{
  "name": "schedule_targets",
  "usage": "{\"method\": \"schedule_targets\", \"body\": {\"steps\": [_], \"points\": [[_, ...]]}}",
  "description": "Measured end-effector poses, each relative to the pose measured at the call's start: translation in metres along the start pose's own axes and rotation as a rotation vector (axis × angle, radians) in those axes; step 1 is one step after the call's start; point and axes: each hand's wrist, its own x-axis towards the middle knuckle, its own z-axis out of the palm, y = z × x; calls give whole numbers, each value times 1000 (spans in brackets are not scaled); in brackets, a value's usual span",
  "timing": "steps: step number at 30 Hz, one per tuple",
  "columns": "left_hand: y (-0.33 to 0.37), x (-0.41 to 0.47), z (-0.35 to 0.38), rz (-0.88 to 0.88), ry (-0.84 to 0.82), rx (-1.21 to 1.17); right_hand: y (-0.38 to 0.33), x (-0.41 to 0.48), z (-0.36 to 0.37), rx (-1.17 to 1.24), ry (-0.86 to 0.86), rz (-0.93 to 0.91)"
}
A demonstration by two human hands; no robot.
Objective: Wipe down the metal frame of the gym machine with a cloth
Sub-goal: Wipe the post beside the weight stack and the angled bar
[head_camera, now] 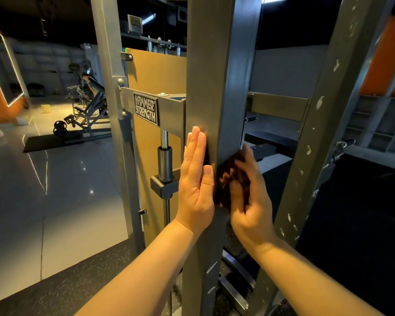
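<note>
A tall grey metal upright (211, 71) of the gym machine frame fills the centre of the head view. My left hand (197, 179) lies flat against its left face, fingers straight and pointing up. My right hand (249, 201), blurred by motion, grips a dark cloth (228, 176) and holds it against the upright's right face, level with my left hand. Part of the cloth is hidden behind my right fingers.
A cross beam with a Hammer Strength plate (145, 108) joins the upright on the left, above a chrome guide rod (164, 160). A second, chipped grey upright (324, 133) leans at the right. Another machine (87, 110) stands far left on the glossy floor.
</note>
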Motion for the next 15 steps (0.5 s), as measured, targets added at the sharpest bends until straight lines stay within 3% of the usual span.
{"method": "schedule_targets", "body": {"steps": [7, 15], "points": [[-5, -4, -2, -3, -9, -9, -13, 37, 0, -80, -16, -135], [-10, -19, -2, -28, -6, 8, 11, -60, 19, 105, 51, 285]]}}
